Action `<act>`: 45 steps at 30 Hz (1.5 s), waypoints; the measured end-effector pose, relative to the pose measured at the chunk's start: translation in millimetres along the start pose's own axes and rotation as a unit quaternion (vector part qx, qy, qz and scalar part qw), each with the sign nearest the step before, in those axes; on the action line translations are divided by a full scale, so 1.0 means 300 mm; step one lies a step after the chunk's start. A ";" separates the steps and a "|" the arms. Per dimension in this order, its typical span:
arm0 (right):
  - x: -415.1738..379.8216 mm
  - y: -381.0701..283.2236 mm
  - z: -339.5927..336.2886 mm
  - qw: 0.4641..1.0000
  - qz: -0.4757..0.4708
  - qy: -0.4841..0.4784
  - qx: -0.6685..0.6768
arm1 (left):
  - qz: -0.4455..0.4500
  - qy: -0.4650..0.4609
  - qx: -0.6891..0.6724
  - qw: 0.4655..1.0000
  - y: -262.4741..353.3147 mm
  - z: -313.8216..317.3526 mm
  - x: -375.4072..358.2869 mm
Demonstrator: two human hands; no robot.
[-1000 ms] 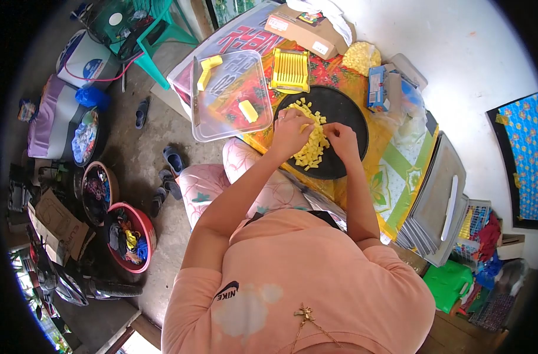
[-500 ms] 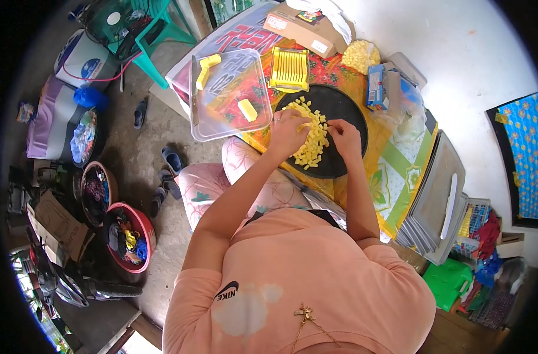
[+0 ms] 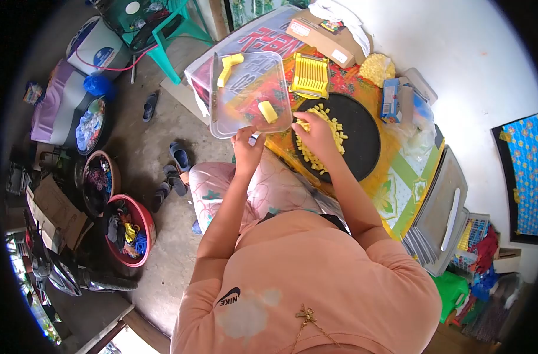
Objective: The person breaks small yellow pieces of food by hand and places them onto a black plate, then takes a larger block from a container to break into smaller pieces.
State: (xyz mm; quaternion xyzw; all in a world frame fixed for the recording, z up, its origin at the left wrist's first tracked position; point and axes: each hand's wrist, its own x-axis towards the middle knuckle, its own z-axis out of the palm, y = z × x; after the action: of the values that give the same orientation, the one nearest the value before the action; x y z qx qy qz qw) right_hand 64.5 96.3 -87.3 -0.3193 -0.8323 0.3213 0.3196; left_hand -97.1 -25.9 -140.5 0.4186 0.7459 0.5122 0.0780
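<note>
Small yellow cubes (image 3: 338, 131) lie heaped on the left part of a round black board (image 3: 363, 138). My right hand (image 3: 317, 137) is over the cubes' left side, its fingers near the clear tray's right edge; whether it pinches a piece is unclear. Beside the clear plastic tray (image 3: 245, 97), my left hand (image 3: 248, 147) is at its lower edge, fingers bent together, with anything between them too small to tell. In the tray lie a yellow block (image 3: 267, 111) and longer yellow pieces (image 3: 226, 71). Behind the board stands a yellow slotted slicer (image 3: 310, 75).
A cardboard box (image 3: 328, 38), a bag of yellow pieces (image 3: 377, 69) and a blue box (image 3: 391, 100) stand at the table's back. Grey panels (image 3: 437, 206) lean at the right. Slippers (image 3: 180, 154) and a red basin (image 3: 140, 227) are on the floor at left.
My left hand has moved left, off the cubes to the tray's lower edge. My right hand has shifted left across the board onto the cubes. The view has turned slightly.
</note>
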 end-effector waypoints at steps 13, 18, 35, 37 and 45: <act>0.193 0.073 0.314 0.996 0.062 -0.053 -0.045 | -0.125 0.005 -0.235 0.964 -0.029 -0.105 0.014; 0.155 -0.039 0.255 0.996 0.059 -0.044 0.056 | -0.238 -0.037 -0.341 0.909 0.058 -0.127 0.048; 0.031 -0.384 -0.051 0.902 0.084 -0.163 0.391 | -0.224 -0.142 -0.541 0.798 0.284 -0.299 0.047; 0.025 -0.405 -0.075 0.896 0.070 -0.161 0.408 | -0.202 -0.164 -0.538 0.801 0.320 -0.320 0.043; 0.005 -0.431 -0.105 0.884 0.076 -0.142 0.438 | -0.110 -0.203 -0.516 0.825 0.395 -0.355 0.028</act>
State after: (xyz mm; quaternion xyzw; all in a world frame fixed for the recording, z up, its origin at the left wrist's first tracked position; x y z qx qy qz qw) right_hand 44.7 31.8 27.3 -0.1598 -0.6166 0.7183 0.2799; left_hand -95.9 -79.8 9.8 0.3272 0.3810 0.7141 0.4877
